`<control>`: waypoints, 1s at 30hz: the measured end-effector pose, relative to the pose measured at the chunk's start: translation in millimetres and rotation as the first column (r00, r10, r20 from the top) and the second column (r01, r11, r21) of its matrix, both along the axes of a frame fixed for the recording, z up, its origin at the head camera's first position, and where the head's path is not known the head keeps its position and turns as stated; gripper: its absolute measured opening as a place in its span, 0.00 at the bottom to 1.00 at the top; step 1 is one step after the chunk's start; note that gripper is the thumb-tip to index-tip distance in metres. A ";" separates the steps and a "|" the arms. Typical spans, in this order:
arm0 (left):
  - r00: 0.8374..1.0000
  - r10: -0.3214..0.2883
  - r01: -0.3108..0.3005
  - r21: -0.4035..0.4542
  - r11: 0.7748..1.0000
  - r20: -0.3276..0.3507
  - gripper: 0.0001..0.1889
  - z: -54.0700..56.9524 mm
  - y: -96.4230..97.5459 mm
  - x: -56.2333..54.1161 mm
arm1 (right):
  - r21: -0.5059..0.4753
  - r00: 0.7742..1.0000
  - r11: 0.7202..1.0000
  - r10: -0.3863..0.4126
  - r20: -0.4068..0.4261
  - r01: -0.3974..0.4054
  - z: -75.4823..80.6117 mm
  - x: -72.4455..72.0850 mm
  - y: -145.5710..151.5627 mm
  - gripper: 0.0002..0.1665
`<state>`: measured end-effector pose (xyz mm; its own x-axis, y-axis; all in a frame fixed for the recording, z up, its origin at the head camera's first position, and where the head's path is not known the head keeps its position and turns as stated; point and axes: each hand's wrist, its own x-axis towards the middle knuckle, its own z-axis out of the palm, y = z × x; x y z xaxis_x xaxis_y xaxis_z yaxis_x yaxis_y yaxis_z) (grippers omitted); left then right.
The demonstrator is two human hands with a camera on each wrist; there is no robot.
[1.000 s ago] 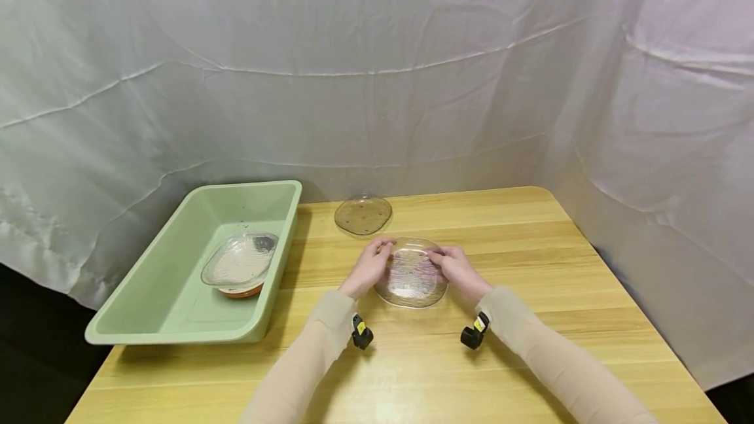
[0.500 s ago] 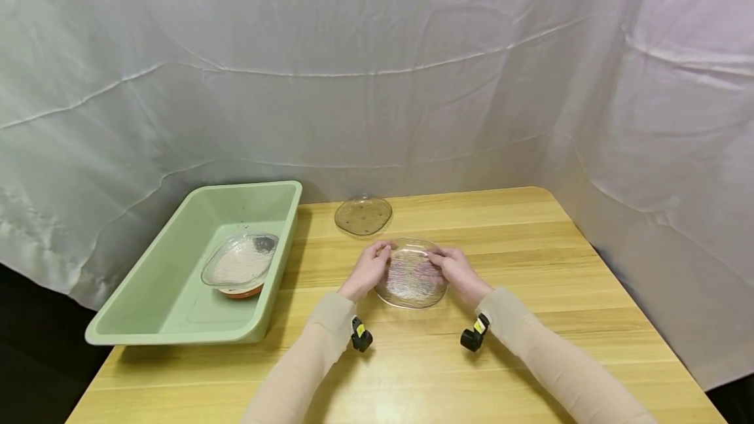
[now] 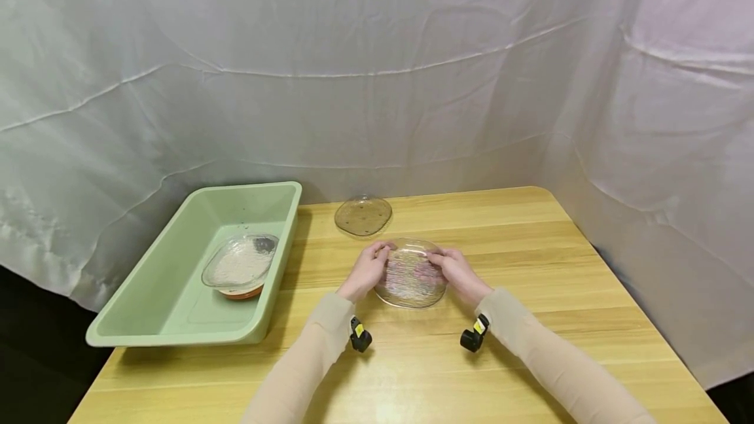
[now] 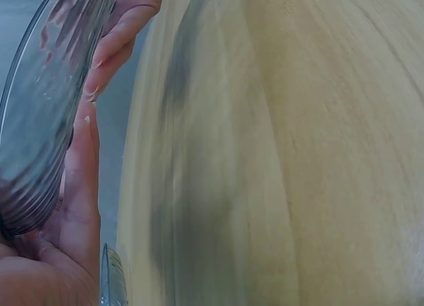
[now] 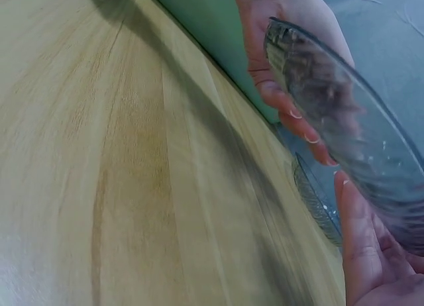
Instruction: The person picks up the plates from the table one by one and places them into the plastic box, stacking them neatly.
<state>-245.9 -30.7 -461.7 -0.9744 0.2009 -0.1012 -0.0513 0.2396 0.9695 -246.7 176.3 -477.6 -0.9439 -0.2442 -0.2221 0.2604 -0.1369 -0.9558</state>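
Note:
A clear, ribbed glass plate [image 3: 412,288] is held tilted just above the table, between my two hands. My left hand [image 3: 368,269] grips its left edge, thumb on the upper side and fingers behind. On the opposite edge, my right hand [image 3: 462,275] grips in the same way. Both wrist views show the glass plate [image 4: 43,114] edge-on, raised off the wood, with fingers [image 5: 358,233] spread along its underside. Behind the hands, a second glass plate [image 3: 363,216], brownish against the wood, lies flat near the table's back edge.
A pale green tub [image 3: 147,260] stands at the left, partly past the table's edge. Inside it, a clear glass dish [image 3: 238,260] rests on an orange-rimmed dish [image 3: 241,292]. Grey curtains [image 3: 377,116] hang behind and to the right of the wooden table [image 3: 530,241].
Hardly anything differs: both hands keep their grip on the glass plate in the same place, with only a very slight shift of the left wrist.

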 end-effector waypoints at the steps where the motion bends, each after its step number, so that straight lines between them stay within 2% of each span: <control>1: 1.000 -0.001 0.001 0.003 1.000 -0.002 0.19 0.2 -0.7 0.0 | -0.010 1.000 1.000 0.002 0.000 -0.002 0.0 0.3 0.4 0.23; 6: 1.000 -0.006 0.006 -0.002 1.000 -0.016 0.19 8.2 -7.4 -3.1 | -0.030 1.000 1.000 0.000 -0.002 0.000 1.9 2.0 3.8 0.22; 11: 1.000 0.022 -0.023 -0.037 0.999 -0.023 0.19 27.4 -18.2 -7.2 | -0.039 1.000 0.999 0.005 0.003 -0.005 4.6 2.1 7.8 0.27; 14: 0.998 0.054 -0.055 -0.049 0.997 -0.025 0.20 37.9 -24.6 -9.4 | -0.089 1.000 0.996 0.022 0.002 -0.022 7.4 2.1 8.8 0.30; 18: 0.997 0.076 -0.076 0.008 0.997 -0.009 0.20 53.6 -35.0 -13.7 | -0.127 0.998 0.990 0.060 -0.016 -0.061 10.8 3.5 8.1 0.36; 21: 0.996 0.089 -0.090 0.059 0.994 0.006 0.21 67.6 -46.2 -17.0 | -0.137 0.996 0.987 0.085 -0.034 -0.089 13.1 4.7 5.6 0.36; 26: 0.989 0.147 -0.148 -0.036 0.988 -0.033 0.22 91.4 -72.9 -19.9 | -0.135 0.996 0.987 0.087 -0.026 -0.090 18.2 6.2 -2.4 0.32; 30: 0.985 0.171 -0.173 -0.050 0.984 -0.036 0.22 102.4 -98.9 -21.9 | -0.112 0.997 0.991 0.078 -0.005 -0.078 22.5 6.5 -11.3 0.30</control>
<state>-267.8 -129.5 -359.2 -0.9968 0.0252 -0.0756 -0.0656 0.2804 0.9576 -240.3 165.0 -455.1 -0.9213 -0.3402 -0.1883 0.2733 -0.2220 -0.9360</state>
